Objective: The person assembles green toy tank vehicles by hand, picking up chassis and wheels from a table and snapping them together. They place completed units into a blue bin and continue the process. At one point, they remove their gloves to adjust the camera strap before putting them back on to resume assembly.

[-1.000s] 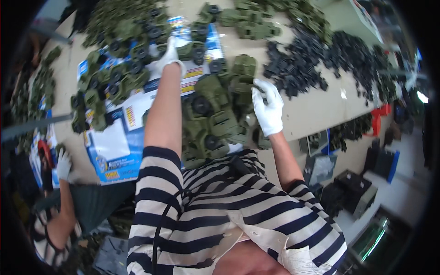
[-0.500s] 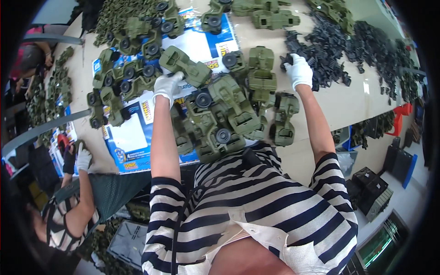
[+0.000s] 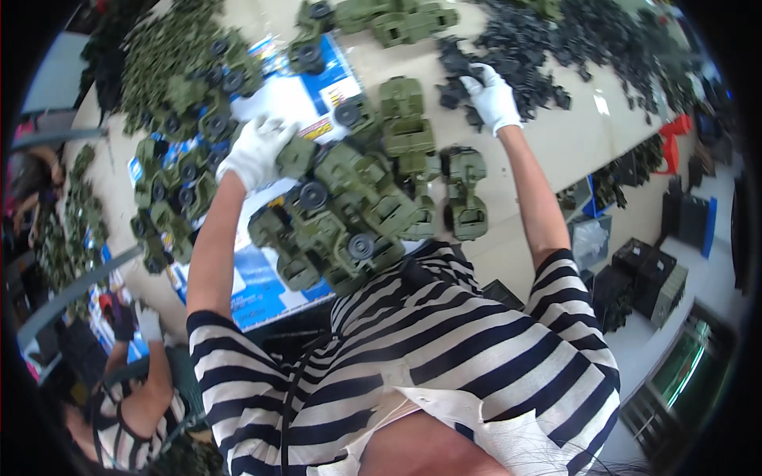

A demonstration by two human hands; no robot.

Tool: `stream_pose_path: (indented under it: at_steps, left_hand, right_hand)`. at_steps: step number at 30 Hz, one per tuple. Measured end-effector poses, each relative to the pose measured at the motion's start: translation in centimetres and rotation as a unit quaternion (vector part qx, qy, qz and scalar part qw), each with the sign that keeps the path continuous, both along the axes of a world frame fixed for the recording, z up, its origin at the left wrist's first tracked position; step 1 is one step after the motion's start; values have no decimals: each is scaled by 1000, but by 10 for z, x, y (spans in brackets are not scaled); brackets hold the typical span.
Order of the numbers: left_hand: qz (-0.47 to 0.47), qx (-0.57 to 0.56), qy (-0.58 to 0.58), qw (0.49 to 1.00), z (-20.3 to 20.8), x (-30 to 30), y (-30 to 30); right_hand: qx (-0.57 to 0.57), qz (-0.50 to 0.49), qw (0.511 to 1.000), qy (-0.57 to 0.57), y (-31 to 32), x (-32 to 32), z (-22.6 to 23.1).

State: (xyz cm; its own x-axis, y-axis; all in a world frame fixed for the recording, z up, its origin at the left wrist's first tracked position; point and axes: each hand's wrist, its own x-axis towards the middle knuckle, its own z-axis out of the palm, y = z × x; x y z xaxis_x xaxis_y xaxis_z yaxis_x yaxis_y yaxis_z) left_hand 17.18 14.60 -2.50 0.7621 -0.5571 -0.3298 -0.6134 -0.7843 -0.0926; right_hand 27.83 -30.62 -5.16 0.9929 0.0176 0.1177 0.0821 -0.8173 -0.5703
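Observation:
My left hand [image 3: 258, 151], in a white glove, has its fingers curled at the end of a green toy vehicle body [image 3: 298, 157], which is tilted and partly hidden. In front of me lies a heap of green toy vehicles [image 3: 365, 186], some with black wheels [image 3: 313, 195]. At the near edge of the pile of small black plastic parts [image 3: 520, 59], my right hand [image 3: 494, 99], gloved in white too, reaches in with fingers apart. Nothing shows between them. Nearer and to its left is a separate green vehicle body [image 3: 466, 190].
More wheeled vehicles [image 3: 171, 186] stand on blue-and-white printed sheets [image 3: 262, 285] at the left. Small green parts [image 3: 171, 55] are heaped at the far left. A co-worker's gloved hand [image 3: 148, 324] is at the lower left. A grey rail [image 3: 75, 293] crosses the table's left side.
My left hand has moved left and turned the green vehicle body more end-on. The right hand's fingers have spread at the black parts. The whole view has shifted with my head.

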Motion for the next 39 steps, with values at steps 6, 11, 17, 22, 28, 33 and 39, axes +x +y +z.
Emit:
stream_pose_path:
  at_steps: [6, 11, 17, 22, 28, 33, 39]
  left_hand:
    - [156, -90, 56, 982, 5, 13, -3]
    - [436, -194, -14, 879, 36, 3, 12]
    - [428, -586, 159, 669, 130, -85, -51]
    - [436, -649, 260, 567, 127, -151, -108]
    - [409, -737, 348, 410, 124, -183, -133]
    - [423, -775, 321, 343, 122, -192, -141]
    - [412, -775, 314, 360, 121, -197, -149]
  right_hand:
    - [332, 35, 929, 162, 13, -39, 69]
    - [361, 133, 913, 135, 43, -74, 113]
    - [333, 260, 868, 262, 83, -100, 171]
    - [326, 325, 779, 425, 125, -103, 152]
    - [314, 311, 861, 250, 153, -153, 152]
    - [403, 391, 779, 279, 127, -156, 146]
    - [364, 448, 753, 314, 116, -147, 148]
